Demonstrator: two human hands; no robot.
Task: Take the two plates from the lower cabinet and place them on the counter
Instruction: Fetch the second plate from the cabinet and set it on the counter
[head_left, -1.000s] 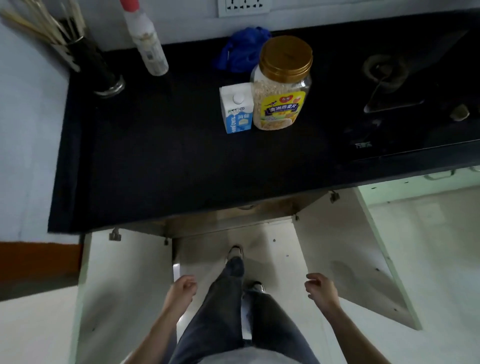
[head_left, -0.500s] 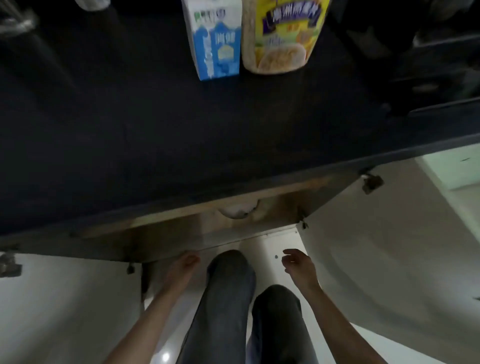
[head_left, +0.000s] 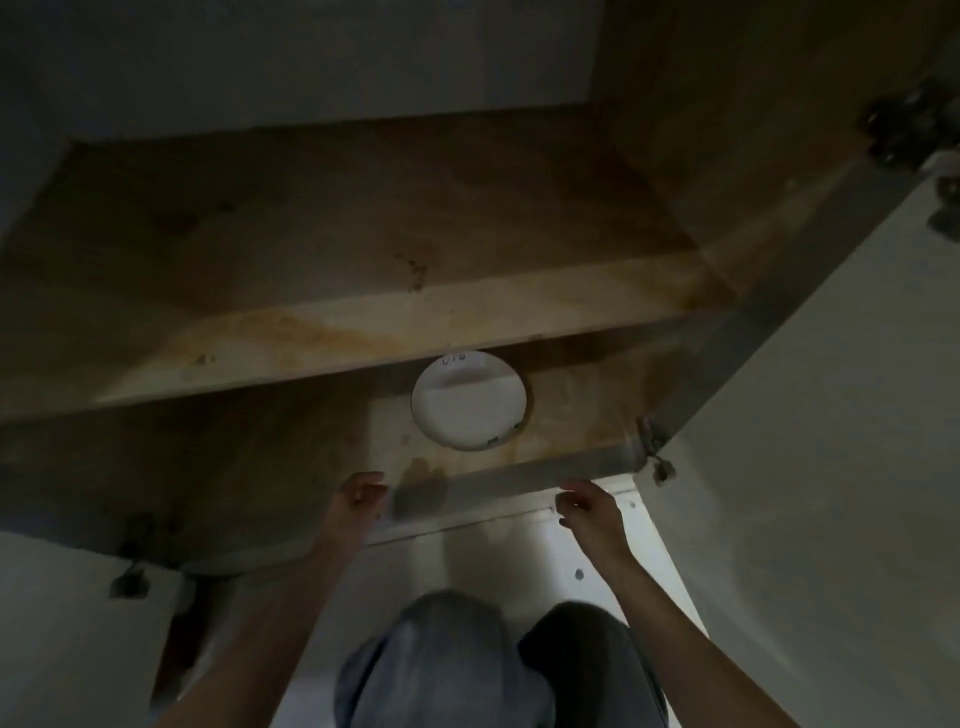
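Note:
A white round plate (head_left: 469, 400) lies on the bottom board of the open lower cabinet (head_left: 260, 457), partly under the edge of the shelf (head_left: 395, 322) above it. It looks like a stack, but I cannot tell how many plates there are. My left hand (head_left: 360, 500) hovers at the cabinet's front edge, below and left of the plate, fingers loosely curled and holding nothing. My right hand (head_left: 587, 512) is at the front edge, below and right of the plate, fingers apart and empty. The counter is out of view.
The cabinet's right door (head_left: 831, 415) stands open at the right, with hinges (head_left: 652, 447) at its inner edge. The left door (head_left: 67, 634) is open at the lower left. My knees (head_left: 452, 660) are low in the view. The shelf above holds nothing visible.
The view has dropped from the counter top down into the cabinet, so the plate now shows. Both hands have moved forward to the cabinet's front edge.

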